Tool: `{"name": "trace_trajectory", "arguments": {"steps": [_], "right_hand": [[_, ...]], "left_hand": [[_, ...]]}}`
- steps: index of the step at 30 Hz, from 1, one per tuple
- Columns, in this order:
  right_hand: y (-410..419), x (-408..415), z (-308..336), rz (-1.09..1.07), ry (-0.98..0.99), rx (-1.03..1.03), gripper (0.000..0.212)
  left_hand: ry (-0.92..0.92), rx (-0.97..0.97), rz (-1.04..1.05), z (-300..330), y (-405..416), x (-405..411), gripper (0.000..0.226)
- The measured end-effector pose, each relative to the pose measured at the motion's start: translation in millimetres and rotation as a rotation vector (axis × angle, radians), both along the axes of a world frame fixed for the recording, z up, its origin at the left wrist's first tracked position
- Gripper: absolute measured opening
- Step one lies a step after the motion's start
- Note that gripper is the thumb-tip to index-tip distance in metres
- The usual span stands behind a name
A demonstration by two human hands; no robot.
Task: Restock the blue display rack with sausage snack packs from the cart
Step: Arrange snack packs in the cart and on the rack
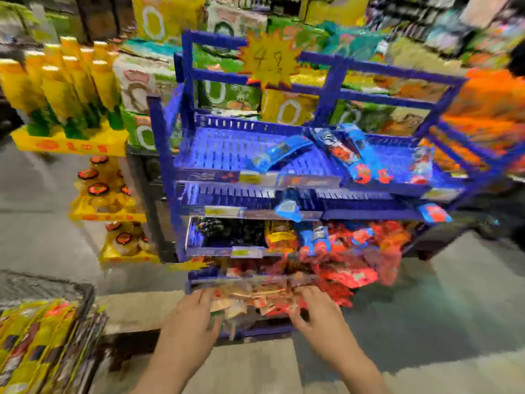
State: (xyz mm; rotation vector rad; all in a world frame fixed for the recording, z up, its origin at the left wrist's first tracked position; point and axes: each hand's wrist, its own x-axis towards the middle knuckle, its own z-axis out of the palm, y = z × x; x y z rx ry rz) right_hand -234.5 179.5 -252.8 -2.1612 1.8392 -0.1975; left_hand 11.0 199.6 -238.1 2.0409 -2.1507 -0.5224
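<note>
blue rack [181, 155]: slotted plastic | snack packs [335, 149]: glossy film

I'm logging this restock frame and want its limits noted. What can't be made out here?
Head view only:
- Print on the blue packs on the top shelf: motion blur.
- Whether left hand and right hand grip the bottom-shelf packs: smeared.
- Cart: cut off by the left edge.
- Price sign: digits blurred.

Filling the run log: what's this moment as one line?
hands: left, right on snack packs | site: blue display rack bottom tier | top shelf: half bare
</note>
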Motion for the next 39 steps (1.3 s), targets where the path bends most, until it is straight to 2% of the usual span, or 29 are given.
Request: {"name": "trace_trajectory", "arguments": {"steps": [2,5,8,14,18,24,27,31,35,36,39], "right_hand": [[-6,-37,6,-0.043,-0.040,-0.023,0.064],[-18,-86,17,-0.096,-0.118,-0.078,0.054],[-30,-129,25,-0.161,-0.109,-0.099,0.047],[-66,-193,39,-0.310,-0.126,-0.197,0.043],[-107,-222,44,-0.448,-0.060,-0.306,0.044],[-153,-265,54,-0.803,0.022,-0.482,0.039],[-174,-284,54,-0.854,-0.013,-0.436,0.040],[-196,-297,59,-0.862,-0.010,-0.323,0.047],[-214,-308,58,-0.796,-0.017,-0.185,0.055],[-217,-310,56,-0.779,-0.058,-0.151,0.054],[-225,-314,61,-0.790,-0.345,-0.024,0.039]], "left_hand": [[0.003,-0.017,-0.029,2,-14,-37,0.053],[0.033,-0.041,-0.058,3,-34,-84,0.058],[0.099,-0.080,-0.064,13,-53,-121,0.060],[0.151,-0.246,0.015,44,-105,-155,0.054],[0.025,-0.238,0.119,48,-160,-153,0.062],[-0.095,-0.095,0.248,54,-213,-160,0.052],[-0.111,-0.024,0.266,54,-223,-169,0.047],[0.095,-0.091,0.307,44,-227,-181,0.039],[0.216,-0.148,0.381,45,-218,-203,0.040],[0.249,-0.152,0.397,45,-215,-211,0.040],[0.373,-0.172,0.431,43,-207,-232,0.044]]}}
